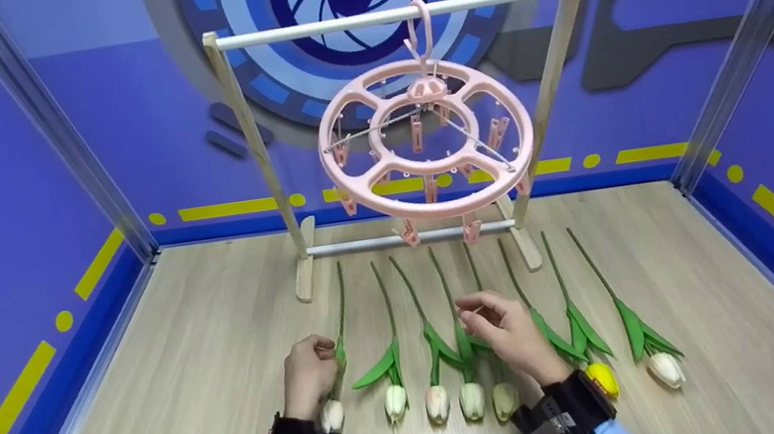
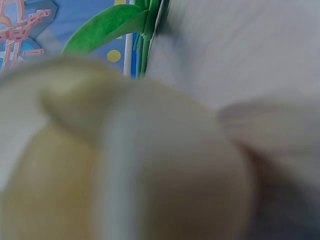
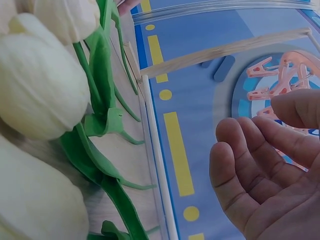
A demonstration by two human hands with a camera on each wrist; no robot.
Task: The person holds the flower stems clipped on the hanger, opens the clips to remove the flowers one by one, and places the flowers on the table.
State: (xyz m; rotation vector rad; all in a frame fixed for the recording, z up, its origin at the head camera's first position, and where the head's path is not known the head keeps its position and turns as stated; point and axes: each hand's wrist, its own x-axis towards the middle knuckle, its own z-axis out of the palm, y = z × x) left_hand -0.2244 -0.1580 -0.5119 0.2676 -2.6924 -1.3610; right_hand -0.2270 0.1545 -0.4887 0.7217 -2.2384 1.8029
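Observation:
A row of artificial tulips lies on the table, blossoms toward me and stems pointing away. My left hand (image 1: 310, 371) is at the leftmost white tulip (image 1: 333, 416), its curled fingers pinching the stem by the green leaf. That blossom (image 2: 165, 165) fills much of the left wrist view, blurred, and the fingers are hidden there. My right hand (image 1: 513, 335) hovers over the tulips right of the middle, holding nothing. Its loosely bent fingers (image 3: 227, 170) show in the right wrist view, beside white tulips (image 3: 40, 75). A yellow tulip (image 1: 602, 380) lies partly behind the right wrist.
Behind the flowers stands a wooden rack (image 1: 544, 104) with a white top bar (image 1: 330, 26). A pink round clip hanger (image 1: 435, 208) hangs from the bar, with several pink clips below its ring. Another white tulip (image 1: 666, 370) lies at the far right. Printed panels enclose the table.

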